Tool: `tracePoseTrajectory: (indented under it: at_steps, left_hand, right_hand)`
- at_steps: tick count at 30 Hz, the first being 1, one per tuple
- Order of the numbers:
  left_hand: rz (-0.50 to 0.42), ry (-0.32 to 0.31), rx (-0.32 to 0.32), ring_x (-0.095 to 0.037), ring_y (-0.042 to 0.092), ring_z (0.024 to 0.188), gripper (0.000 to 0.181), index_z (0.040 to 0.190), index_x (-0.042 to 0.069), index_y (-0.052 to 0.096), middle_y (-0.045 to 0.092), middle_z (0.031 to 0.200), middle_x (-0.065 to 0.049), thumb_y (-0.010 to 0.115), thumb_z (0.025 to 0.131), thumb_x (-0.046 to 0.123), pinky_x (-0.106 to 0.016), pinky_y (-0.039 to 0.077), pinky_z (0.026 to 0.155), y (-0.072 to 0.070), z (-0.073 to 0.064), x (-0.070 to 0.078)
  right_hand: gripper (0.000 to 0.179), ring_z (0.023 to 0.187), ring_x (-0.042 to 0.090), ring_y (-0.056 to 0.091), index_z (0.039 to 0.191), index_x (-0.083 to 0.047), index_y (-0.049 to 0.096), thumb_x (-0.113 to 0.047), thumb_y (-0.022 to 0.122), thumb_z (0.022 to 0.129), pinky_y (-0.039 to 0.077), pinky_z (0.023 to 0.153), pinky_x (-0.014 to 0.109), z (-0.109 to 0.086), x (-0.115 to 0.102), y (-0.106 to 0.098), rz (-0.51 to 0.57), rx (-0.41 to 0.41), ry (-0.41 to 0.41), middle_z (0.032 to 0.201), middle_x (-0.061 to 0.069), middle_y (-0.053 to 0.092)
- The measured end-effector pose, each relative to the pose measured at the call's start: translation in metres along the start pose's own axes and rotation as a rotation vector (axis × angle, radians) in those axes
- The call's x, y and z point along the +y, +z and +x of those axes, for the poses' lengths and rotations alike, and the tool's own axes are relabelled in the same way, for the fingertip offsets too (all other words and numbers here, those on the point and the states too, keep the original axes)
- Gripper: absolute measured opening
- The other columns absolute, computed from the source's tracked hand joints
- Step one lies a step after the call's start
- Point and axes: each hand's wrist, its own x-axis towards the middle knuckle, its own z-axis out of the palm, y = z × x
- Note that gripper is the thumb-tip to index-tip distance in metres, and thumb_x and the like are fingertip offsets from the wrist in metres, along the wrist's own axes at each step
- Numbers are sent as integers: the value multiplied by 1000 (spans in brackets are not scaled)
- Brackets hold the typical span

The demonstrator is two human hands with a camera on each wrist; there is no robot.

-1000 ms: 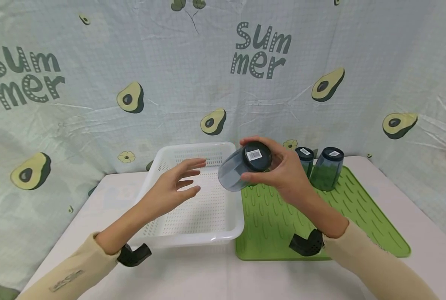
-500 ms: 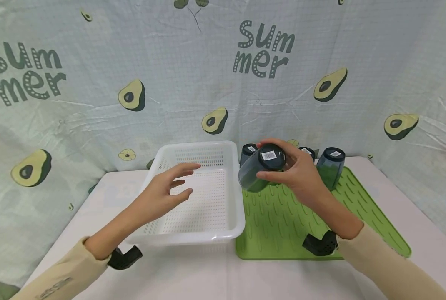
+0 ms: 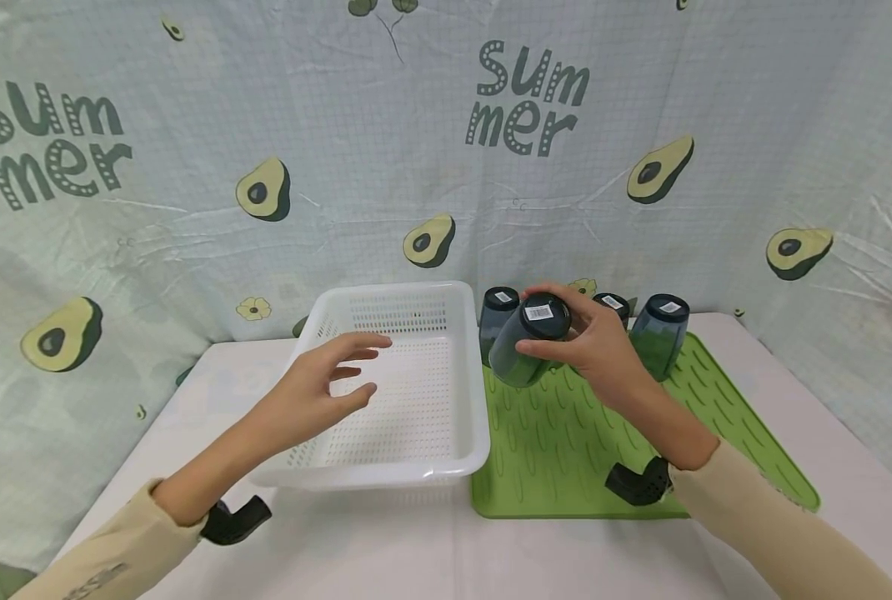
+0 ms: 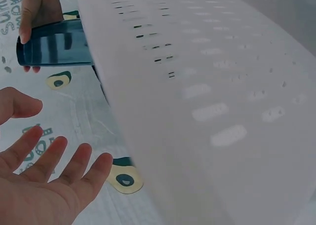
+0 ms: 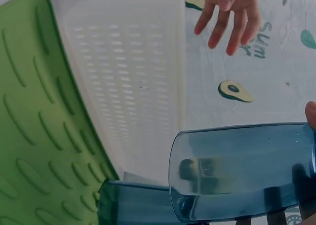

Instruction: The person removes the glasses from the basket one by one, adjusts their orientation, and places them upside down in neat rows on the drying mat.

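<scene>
My right hand [image 3: 603,346] grips a blue tinted tumbler [image 3: 509,354] near its dark base, which carries a barcode label. The tumbler is tilted, base up towards me, mouth down and left, above the green ribbed mat [image 3: 558,454]. In the right wrist view the tumbler [image 5: 237,166] looks transparent, its mouth towards the left. Over the left side of the white perforated basket [image 3: 371,477], my left hand [image 3: 307,396] holds nothing, its fingers loosely bent. Behind the held tumbler, another tumbler [image 3: 491,321] stands upside down on the mat's back left.
Two more upside-down tumblers stand at the back of the mat: one [image 3: 659,337] at the right, one [image 3: 615,305] partly hidden behind my right hand. The basket adjoins the mat's left edge on the pale table [image 3: 371,546]. A printed cloth [image 3: 326,167] hangs behind.
My right hand has moved the tilted tumbler rightward from the basket's edge to over the mat, revealing the tumbler behind it. My left hand has drawn back slightly to the left.
</scene>
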Motion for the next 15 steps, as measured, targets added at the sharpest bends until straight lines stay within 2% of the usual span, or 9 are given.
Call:
tracePoseTrajectory:
  at_steps: [7, 15]
  left_hand:
    - [37, -12, 8, -26, 59, 128, 53, 140, 12, 56, 59, 140, -4, 67, 91, -6, -44, 53, 101, -4, -2, -5]
    - [51, -32, 8, -28, 59, 128, 52, 139, 11, 57, 59, 139, -5, 67, 90, -5, -48, 52, 102, -8, -4, -8]
  right_hand:
    - [62, 112, 23, 64, 139, -20, 60, -10, 85, 83, 58, 82, 30, 5, 12, 0, -98, 20, 42, 144, 5, 52]
    - [66, 117, 23, 61, 142, -14, 57, -16, 86, 83, 57, 84, 34, 13, 20, 3, -163, 18, 82, 144, 4, 53]
